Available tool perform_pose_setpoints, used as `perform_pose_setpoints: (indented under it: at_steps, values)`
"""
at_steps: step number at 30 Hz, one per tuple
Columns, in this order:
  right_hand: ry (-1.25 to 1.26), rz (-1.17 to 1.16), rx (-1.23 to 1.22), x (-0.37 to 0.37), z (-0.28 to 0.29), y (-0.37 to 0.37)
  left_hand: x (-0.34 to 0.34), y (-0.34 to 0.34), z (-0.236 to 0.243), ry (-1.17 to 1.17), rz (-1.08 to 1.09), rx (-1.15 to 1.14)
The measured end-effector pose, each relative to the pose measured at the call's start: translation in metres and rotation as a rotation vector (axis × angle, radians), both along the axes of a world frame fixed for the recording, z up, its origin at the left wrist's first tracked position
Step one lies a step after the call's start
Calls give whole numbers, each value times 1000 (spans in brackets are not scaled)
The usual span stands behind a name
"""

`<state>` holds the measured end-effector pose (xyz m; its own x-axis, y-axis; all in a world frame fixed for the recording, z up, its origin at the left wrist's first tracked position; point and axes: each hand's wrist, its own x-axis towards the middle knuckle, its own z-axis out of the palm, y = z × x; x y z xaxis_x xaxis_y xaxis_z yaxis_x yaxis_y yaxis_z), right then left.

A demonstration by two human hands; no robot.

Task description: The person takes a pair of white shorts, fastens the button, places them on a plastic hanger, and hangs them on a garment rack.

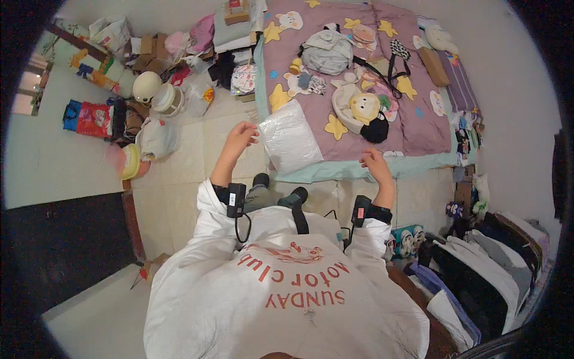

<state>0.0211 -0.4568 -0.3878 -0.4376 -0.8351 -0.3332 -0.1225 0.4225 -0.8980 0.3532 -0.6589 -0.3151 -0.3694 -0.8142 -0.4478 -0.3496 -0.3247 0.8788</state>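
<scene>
At the near left corner of the bed (pixel 418 134) lies a silvery white, padded-looking flat pouch or sheet (pixel 291 139), its lower part over the pale green bed edge. My left hand (pixel 241 137) hovers just beside its left edge, fingers loosely bent and apart, with nothing in them. To the right of the pouch, my right hand (pixel 376 164) is held near the bed's front edge, fingers apart and empty. Beyond it on the quilt sit a yellow-and-white plush face (pixel 365 107) and a fluffy black round thing (pixel 375 130).
A grey backpack (pixel 327 51) lies farther back on the bed. Bags, boxes and a cream helmet (pixel 146 86) crowd the left wall. Hanging clothes (pixel 478 269) and shoes (pixel 406 240) stand at right. A dark door panel (pixel 66 245) is at lower left.
</scene>
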Motion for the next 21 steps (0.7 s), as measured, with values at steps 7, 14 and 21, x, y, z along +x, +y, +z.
perform_pose_setpoints:
  at_steps: [7, 14, 21]
  values:
    - [3, -10, 102, 0, -9, 3, -8, -4, 6, -17, -71, -25]
    - [57, -123, 94, 3, 11, 22, -32, -18, 7, -32, -157, 10]
    - [84, -253, 206, 2, 21, 40, -58, -52, -2, 50, -284, 40]
